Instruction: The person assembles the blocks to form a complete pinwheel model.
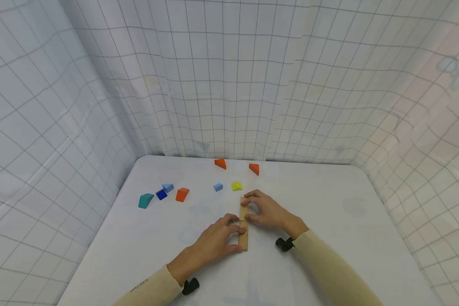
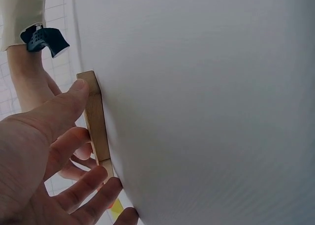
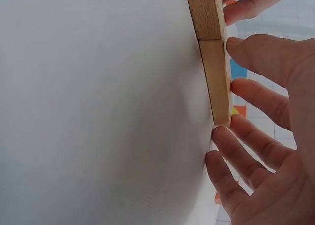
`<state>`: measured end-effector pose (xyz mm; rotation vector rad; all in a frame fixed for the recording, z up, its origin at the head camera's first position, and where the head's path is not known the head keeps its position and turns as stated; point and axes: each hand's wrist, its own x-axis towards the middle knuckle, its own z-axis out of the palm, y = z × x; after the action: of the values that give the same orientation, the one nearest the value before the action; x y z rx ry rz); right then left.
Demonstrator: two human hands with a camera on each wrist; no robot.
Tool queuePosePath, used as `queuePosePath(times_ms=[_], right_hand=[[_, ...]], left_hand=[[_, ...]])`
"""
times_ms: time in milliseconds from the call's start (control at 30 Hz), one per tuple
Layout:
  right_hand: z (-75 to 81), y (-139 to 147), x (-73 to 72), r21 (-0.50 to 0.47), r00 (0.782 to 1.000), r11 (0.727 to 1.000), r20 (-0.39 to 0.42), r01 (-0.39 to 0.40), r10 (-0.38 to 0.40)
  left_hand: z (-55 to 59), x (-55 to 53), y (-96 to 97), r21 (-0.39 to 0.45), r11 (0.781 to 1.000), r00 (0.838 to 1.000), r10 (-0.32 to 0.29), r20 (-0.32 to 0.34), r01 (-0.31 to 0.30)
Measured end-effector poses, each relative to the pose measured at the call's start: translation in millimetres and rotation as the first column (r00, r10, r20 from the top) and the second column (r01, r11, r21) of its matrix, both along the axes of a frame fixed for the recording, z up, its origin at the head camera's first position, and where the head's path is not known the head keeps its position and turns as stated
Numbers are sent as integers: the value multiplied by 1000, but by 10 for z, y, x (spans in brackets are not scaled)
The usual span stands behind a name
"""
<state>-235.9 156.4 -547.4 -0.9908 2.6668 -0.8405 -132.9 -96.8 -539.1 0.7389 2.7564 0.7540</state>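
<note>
Two flat wooden blocks lie end to end in one line on the white table. My left hand rests its fingertips on the near wooden block. In the left wrist view, the left thumb touches that block's near end and the index finger its upper face. My right hand touches the far wooden block, thumb close to the seam and fingers toward the far end. In the right wrist view the ends of the two blocks meet, and the right fingers are extended, with only their tips at the far block.
Beyond the hands sit a yellow block, a light blue block and two orange blocks farther back. To the left are a teal block, a dark blue block, another light blue block and a red-orange block. Gridded white curtains surround the table.
</note>
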Motion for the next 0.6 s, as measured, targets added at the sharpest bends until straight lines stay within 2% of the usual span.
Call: queuePosePath(times_ms=[233, 367, 600], right_hand=[[91, -5, -105, -37, 999, 998, -15, 52, -52], [134, -44, -228, -57, 996, 996, -45, 75, -78], [115, -156, -433, -71, 986, 986, -63, 149, -153]], left_hand=[[13, -24, 9, -4, 1000, 1000, 4, 17, -4], [4, -35, 9, -23, 1000, 1000, 3, 13, -3], [10, -29, 16, -20, 1000, 1000, 5, 22, -4]])
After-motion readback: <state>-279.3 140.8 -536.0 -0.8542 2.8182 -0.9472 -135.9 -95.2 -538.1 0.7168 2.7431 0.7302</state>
